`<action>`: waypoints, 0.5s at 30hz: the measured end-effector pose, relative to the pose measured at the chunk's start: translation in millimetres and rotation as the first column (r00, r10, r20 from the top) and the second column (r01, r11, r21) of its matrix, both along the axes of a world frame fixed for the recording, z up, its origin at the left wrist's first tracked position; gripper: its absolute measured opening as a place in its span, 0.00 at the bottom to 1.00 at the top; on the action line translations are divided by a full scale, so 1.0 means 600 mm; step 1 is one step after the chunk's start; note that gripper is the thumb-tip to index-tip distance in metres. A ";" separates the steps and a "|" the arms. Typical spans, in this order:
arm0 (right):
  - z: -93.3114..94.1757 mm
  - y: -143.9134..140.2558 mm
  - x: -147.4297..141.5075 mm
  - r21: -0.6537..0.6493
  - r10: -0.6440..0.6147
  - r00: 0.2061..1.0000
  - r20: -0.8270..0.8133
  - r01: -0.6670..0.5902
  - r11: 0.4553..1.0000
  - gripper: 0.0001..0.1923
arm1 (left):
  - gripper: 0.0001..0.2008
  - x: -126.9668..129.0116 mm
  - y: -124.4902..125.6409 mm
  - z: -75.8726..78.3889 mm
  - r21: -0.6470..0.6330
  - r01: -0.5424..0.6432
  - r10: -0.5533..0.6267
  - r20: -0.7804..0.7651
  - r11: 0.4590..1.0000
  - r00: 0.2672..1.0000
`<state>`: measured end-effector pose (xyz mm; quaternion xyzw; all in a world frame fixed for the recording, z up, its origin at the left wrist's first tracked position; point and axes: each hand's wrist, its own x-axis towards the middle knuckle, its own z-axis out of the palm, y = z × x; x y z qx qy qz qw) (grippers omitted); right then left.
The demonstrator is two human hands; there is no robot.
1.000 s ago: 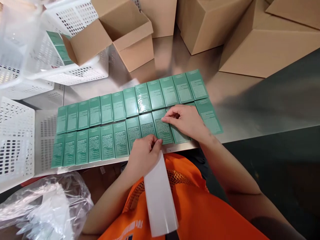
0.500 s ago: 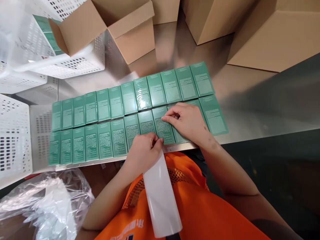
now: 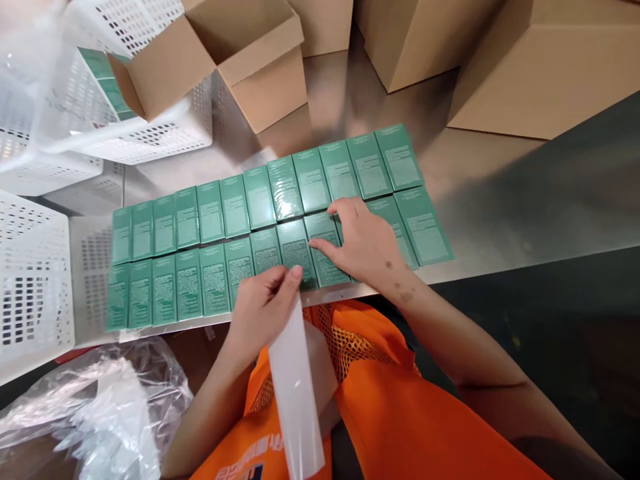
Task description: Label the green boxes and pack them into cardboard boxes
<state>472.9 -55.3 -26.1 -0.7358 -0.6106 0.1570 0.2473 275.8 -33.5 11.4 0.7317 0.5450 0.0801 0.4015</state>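
Observation:
Two rows of several flat green boxes (image 3: 210, 220) lie side by side on a steel table (image 3: 475, 180). My left hand (image 3: 263, 307) pinches the top end of a long white glossy strip (image 3: 295, 393) that hangs down over my orange vest, right at the near edge of the front row. My right hand (image 3: 363, 243) rests flat on the green boxes of the front row, right of centre, with its fingers spread and pressing on one box (image 3: 325, 250).
White perforated baskets (image 3: 35, 280) stand at the left, one holding more green boxes (image 3: 107, 83). An open cardboard carton (image 3: 240, 57) and closed cartons (image 3: 525, 73) line the back. Crumpled clear plastic (image 3: 95, 407) lies at lower left, below the table edge.
My left hand has shifted left along the front row with the white strip. My right hand has opened from a pinch and now lies flat on the boxes.

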 end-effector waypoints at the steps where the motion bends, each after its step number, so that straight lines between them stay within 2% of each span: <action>1: 0.001 -0.006 0.003 0.017 0.057 0.998 -0.022 -0.057 0.998 0.24 | 0.25 -0.010 0.001 0.002 0.018 -0.074 0.073 0.030 0.997 0.997; 4: 0.003 -0.035 0.015 0.062 0.245 0.969 -0.039 -0.243 0.968 0.26 | 0.28 -0.039 0.009 0.004 0.049 -0.267 0.260 0.109 0.963 0.959; 8: 0.006 -0.085 0.023 0.060 0.249 0.962 0.111 -0.257 0.965 0.26 | 0.30 -0.056 0.024 -0.003 0.048 -0.423 0.404 0.218 0.905 0.889; 10: 0.014 -0.106 0.018 0.151 0.221 0.975 -0.015 -0.216 0.965 0.23 | 0.29 -0.048 0.028 -0.006 0.109 -0.473 0.439 0.239 0.874 0.866; 12: 0.027 -0.123 0.006 0.276 0.202 0.937 -0.283 -0.122 0.953 0.19 | 0.27 -0.032 0.031 -0.007 0.220 -0.486 0.429 0.261 0.846 0.865; 14: 0.041 -0.134 -0.011 0.320 0.202 0.871 -0.447 -0.056 0.946 0.24 | 0.26 -0.012 0.034 -0.007 0.299 -0.476 0.390 0.307 0.827 0.868; 15: 0.046 -0.137 -0.021 0.322 0.213 0.866 -0.453 -0.064 0.945 0.30 | 0.25 -0.003 0.037 -0.007 0.314 -0.473 0.372 0.331 0.823 0.867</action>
